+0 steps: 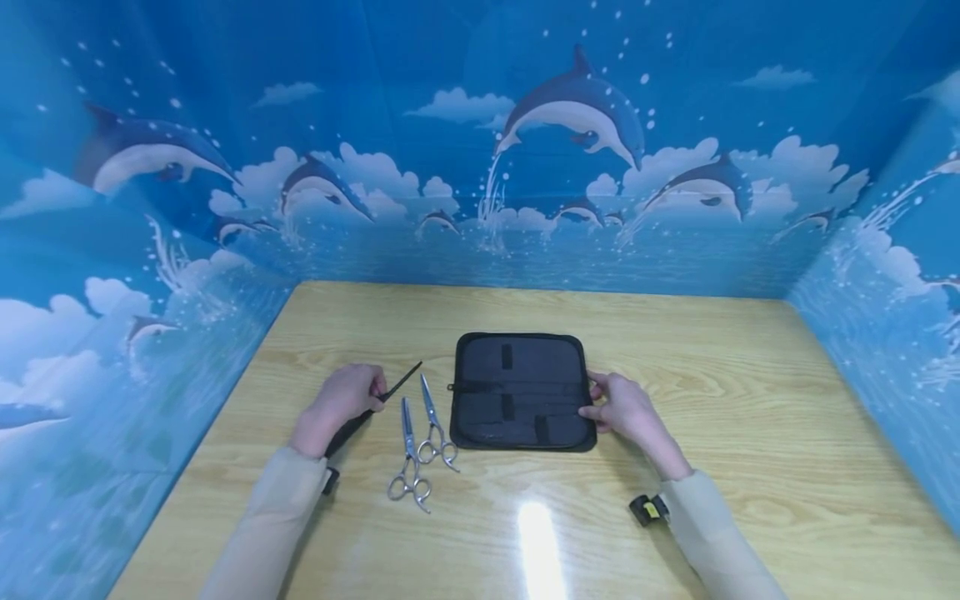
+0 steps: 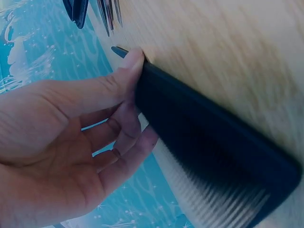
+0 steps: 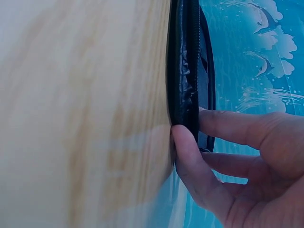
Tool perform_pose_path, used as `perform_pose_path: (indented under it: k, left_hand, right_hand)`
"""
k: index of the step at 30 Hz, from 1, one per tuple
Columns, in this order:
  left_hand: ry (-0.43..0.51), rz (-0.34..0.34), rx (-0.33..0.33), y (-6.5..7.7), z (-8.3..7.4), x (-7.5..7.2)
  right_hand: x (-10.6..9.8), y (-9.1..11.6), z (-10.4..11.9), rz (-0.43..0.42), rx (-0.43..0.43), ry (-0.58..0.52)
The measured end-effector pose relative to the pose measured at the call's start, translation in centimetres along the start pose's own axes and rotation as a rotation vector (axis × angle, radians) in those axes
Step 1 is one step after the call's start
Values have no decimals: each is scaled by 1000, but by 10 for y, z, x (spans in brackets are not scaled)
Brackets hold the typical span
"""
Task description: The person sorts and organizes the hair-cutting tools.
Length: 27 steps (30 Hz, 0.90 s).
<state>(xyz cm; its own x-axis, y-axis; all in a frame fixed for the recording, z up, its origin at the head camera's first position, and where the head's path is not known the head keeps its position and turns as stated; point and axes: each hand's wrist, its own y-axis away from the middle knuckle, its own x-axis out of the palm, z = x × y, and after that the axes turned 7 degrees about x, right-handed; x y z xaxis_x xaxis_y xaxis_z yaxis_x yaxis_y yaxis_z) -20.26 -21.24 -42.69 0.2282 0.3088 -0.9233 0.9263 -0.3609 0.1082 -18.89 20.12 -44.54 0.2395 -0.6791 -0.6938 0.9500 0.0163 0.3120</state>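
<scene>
My left hand [image 1: 347,397] pinches a black comb [image 2: 194,121] where its broad toothed part narrows into a thin tail. In the head view the tail points up and right, toward two pairs of silver scissors. One pair of scissors [image 1: 408,447] lies nearer me, the other pair of scissors [image 1: 431,421] just right of it. An open black zip case [image 1: 551,364] lies flat, its inside showing dark elastic loops. At the case's right edge, my right hand [image 1: 626,408] grips the rim between thumb and fingers; the right wrist view shows the zipped edge [image 3: 186,66] close up.
The wood-grain table [image 1: 735,375] extends on both sides and behind the case. A blue dolphin-print backdrop [image 1: 465,167] stands round its back and sides. Each wrist wears a small black camera; the right wrist camera [image 1: 647,509] shows plainly.
</scene>
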Motion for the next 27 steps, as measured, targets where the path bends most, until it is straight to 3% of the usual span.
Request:
perform_pose_path:
  k: [8,19,27]
  left_hand:
    - [17,-10,-21,2,0,-1]
    - [39,-68,-4,2,4,1]
    - [4,-141,10,7,1,-2]
  right_hand:
    - [0,0,1,8,6,9]
    - [-1,-1,0,7,12,28]
    - [-4,-2,-1,31,19,26]
